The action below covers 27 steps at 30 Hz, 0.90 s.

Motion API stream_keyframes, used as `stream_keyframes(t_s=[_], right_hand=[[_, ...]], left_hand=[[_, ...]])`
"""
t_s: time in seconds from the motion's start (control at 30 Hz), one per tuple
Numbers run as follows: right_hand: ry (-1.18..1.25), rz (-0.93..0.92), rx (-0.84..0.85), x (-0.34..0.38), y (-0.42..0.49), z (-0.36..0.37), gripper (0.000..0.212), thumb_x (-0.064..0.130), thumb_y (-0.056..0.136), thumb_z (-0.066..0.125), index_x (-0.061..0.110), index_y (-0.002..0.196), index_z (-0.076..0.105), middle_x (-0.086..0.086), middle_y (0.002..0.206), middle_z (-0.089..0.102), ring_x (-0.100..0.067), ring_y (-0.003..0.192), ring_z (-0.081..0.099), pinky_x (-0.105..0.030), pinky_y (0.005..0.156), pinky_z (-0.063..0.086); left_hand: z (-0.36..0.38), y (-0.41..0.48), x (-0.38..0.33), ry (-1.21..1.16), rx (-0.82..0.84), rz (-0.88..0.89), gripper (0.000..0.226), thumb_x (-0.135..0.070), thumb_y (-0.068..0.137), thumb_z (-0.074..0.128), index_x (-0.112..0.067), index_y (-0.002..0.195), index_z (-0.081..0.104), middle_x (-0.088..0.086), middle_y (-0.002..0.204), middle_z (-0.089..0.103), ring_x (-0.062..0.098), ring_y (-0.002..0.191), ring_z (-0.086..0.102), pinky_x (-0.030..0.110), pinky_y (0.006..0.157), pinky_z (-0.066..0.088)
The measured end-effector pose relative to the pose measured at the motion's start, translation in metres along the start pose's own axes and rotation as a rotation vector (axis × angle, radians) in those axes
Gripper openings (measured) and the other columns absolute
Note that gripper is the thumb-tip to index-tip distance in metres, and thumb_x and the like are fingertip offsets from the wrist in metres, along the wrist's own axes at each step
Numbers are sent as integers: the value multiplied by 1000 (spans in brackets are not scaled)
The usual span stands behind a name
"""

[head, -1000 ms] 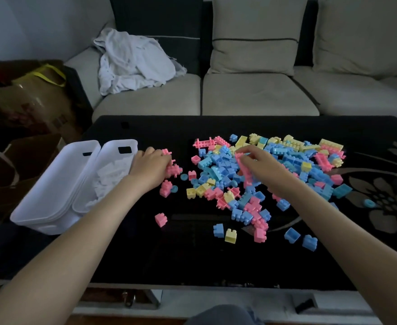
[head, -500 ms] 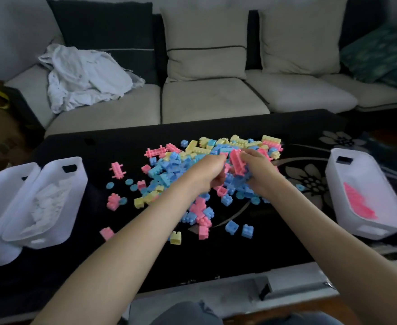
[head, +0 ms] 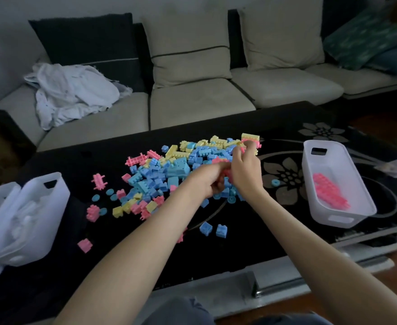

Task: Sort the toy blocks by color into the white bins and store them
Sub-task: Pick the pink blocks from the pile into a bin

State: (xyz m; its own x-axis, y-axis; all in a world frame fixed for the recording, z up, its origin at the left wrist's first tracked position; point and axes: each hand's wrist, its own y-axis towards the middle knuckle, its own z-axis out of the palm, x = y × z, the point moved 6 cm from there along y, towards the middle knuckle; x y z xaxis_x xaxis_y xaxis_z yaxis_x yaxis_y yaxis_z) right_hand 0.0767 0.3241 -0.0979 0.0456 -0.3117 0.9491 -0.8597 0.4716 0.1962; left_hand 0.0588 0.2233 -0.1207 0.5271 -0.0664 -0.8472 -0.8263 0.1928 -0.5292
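A heap of pink, blue and yellow toy blocks (head: 176, 170) lies mid-table on the black table (head: 239, 240). My left hand (head: 208, 180) and my right hand (head: 245, 171) meet over the heap's right side. Pink blocks (head: 225, 172) show between the two palms, held by my left hand's curled fingers. My right hand's fingers reach up to a pink block (head: 251, 145) at the heap's far right and pinch it. A white bin (head: 338, 184) on the right holds pink blocks (head: 331, 192). Two white bins (head: 24, 216) on the left hold white pieces.
Loose blue blocks (head: 214, 228) and a pink block (head: 85, 245) lie near the table's front. A sofa (head: 200, 102) with cushions and a crumpled white cloth (head: 71, 92) stands behind the table. Bags sit at far left.
The view has swung right and nearer. My left hand came from the left bins to the heap with pink blocks. My right hand's fingers have stretched toward the heap's far right edge.
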Motion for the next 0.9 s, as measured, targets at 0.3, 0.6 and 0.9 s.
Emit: stream_keyframes(t_s=[0.3,0.6,0.9], right_hand=[[108,121,-230,-8,1,-2,20,24,99,27,13,105,43,2,70,51,-13,60,46,-32,55,35],[204,321,-276,-19,4,3,39,30,97,27,11,105,60,-3,93,60,-17,79,54,-34,68,41],[325,520,-146,-42,7,6,27,23,93,37,11,98,60,-7,91,57,-18,68,47,-28,56,35]], left_hand=[[6,-1,13,-159,-145,28,20,-14,92,56,-14,73,54,-3,51,43,8,45,36,19,43,33],[0,-9,10,-51,-215,146,34,-25,92,53,-17,59,56,-6,43,49,13,51,43,28,61,37],[-56,-21,-4,-149,-175,193,22,-26,96,52,-13,79,59,-2,60,49,9,53,45,23,57,40]])
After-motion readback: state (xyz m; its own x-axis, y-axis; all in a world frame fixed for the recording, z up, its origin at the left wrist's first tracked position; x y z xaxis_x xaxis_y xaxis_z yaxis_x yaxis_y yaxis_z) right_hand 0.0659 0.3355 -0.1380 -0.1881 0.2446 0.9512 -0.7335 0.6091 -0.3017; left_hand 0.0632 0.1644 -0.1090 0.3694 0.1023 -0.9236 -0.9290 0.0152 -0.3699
